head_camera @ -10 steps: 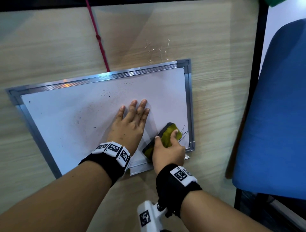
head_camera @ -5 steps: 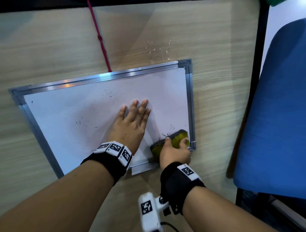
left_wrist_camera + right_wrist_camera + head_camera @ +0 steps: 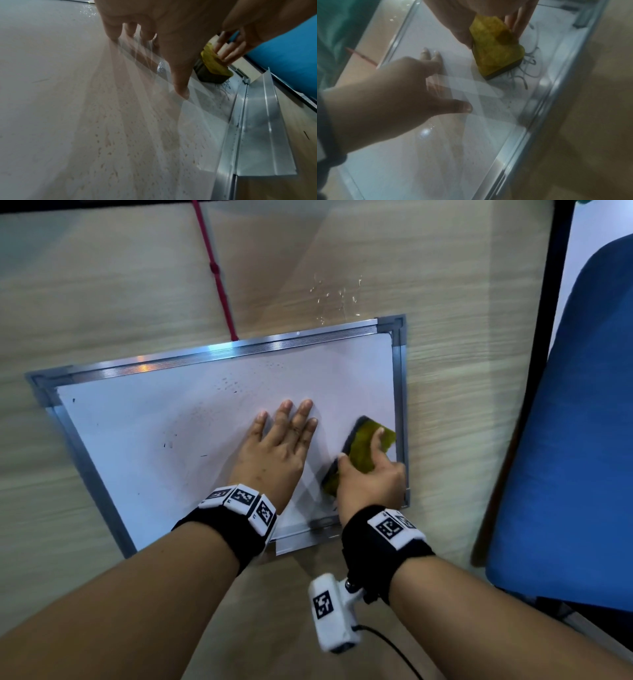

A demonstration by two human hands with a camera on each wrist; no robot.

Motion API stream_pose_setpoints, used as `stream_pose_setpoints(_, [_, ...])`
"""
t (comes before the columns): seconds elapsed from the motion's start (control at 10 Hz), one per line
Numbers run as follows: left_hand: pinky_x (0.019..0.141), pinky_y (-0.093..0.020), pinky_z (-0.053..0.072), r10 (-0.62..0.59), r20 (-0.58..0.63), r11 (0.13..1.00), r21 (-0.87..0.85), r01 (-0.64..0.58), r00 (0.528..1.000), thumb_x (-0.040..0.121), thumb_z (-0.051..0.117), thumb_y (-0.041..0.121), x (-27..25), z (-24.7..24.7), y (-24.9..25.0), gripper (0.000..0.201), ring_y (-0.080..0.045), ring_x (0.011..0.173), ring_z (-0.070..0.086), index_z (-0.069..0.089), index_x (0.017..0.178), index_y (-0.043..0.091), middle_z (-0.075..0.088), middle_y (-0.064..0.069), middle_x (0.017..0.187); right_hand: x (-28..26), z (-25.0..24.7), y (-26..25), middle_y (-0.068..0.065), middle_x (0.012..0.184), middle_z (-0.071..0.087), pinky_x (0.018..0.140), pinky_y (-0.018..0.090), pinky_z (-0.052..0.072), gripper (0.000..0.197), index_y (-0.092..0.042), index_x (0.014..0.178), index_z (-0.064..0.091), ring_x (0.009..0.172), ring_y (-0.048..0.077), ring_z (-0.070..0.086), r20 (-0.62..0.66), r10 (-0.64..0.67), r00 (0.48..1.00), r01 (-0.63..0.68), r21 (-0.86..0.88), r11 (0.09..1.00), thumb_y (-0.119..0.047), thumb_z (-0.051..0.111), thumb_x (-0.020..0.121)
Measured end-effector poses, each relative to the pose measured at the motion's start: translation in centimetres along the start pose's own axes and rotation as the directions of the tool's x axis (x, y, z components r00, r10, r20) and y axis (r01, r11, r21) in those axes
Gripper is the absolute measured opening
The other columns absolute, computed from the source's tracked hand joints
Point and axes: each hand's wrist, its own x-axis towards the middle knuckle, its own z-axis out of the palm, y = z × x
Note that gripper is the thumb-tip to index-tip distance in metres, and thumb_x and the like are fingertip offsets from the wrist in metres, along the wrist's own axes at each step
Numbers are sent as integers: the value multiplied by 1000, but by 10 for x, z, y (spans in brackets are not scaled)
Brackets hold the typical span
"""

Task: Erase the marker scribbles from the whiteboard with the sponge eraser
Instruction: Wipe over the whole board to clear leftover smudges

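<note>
both of my hands are on the whiteboard (image 3: 164,440), which lies flat on the wooden table (image 3: 102,285) and fills the middle of the head view, its metal frame skewed so the far right corner sits higher in the picture. my left hand (image 3: 274,450) lies palm down with the fingers straight and slightly spread, pressing on the white surface just left of the sponge eraser (image 3: 366,446). my right hand (image 3: 370,481) grips that eraser, thumb on its left edge and fingers curled over the yellow top, with the dark underside against the board near the lower right corner. in the right wrist view the marker scribbles (image 3: 527,67) show as grey loops just beside the eraser's far end (partly under it, and blurred). a few small dark specks dot the board toward the left of the head view. a red cord (image 3: 219,278) runs from the upper frame edge down to the board's top rail, and a blue chair (image 3: 582,422) fills the right side.
</note>
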Motion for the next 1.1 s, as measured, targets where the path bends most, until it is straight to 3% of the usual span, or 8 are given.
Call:
stream_pose_setpoints(0.1, [117,-52,2,-4,-4,1000,3,4,1000,97,43,30,-1,0,-1,86,-35,142,-23,-26,144,8,-37,-12,150,3,-2,-6,-1,98,45,89,31,47,66,-52,135,43,88,19,54,67,-168,983,172,-65,983,-47,71,75])
stream_pose_setpoints(0.2, [117,-52,2,0,3,1000,-4,0,1000,97,44,29,-2,0,-1,86,-35,142,-22,-24,145,9,-37,-12,149,12,-19,12,5,92,48,70,37,51,65,-48,130,52,82,28,53,187,-634,750,661,-224,716,-34,76,72])
stream_pose_setpoints(0.3, [117,-52,4,3,-10,1000,-5,-3,1000,95,47,30,-1,0,-1,89,-35,142,-22,-23,146,9,-35,-13,151,27,-28,22,9,91,52,62,37,48,65,-42,128,58,81,32,51,271,-787,555,818,-348,458,-22,77,69])
stream_pose_setpoints(0.4, [117,-52,4,7,-16,1000,-9,-8,1000,96,45,29,0,0,-1,86,-35,142,-21,-21,147,9,-33,-13,152,39,-28,24,10,100,56,67,39,48,57,-40,127,60,85,32,48,289,-836,467,862,-360,357,-19,64,74])
stream_pose_setpoints(0.6, [117,-52,3,6,-7,1000,-3,-6,1000,95,48,28,-1,0,-2,89,-35,142,-22,-23,146,9,-34,-13,151,50,-36,44,10,112,60,82,42,43,45,-43,112,68,94,32,53,602,-794,77,975,-211,-66,-21,72,73])
stream_pose_setpoints(0.8, [117,-52,4,10,-8,1000,-4,-10,1000,96,48,28,-1,0,-1,88,-35,142,-22,-22,146,10,-33,-13,152,54,-34,40,13,119,58,89,45,45,48,-44,116,66,102,35,51,455,-852,258,955,-253,154,-18,60,76])
stream_pose_setpoints(1.0, [117,-52,3,8,-8,1000,-3,-8,1000,96,48,27,-1,2,-1,89,-35,142,-22,-23,146,10,-34,-12,151,50,-37,60,8,114,59,81,41,47,44,-45,113,67,94,30,52,611,-789,65,989,-144,-30,-25,75,75])
stream_pose_setpoints(1.1, [117,-52,3,5,-6,1000,4,-5,1000,95,49,26,-1,3,-1,90,-35,142,-23,-24,146,10,-34,-12,151,54,-44,66,7,111,60,79,39,47,45,-46,110,68,93,28,52,627,-777,63,990,-138,-30,-25,80,72])
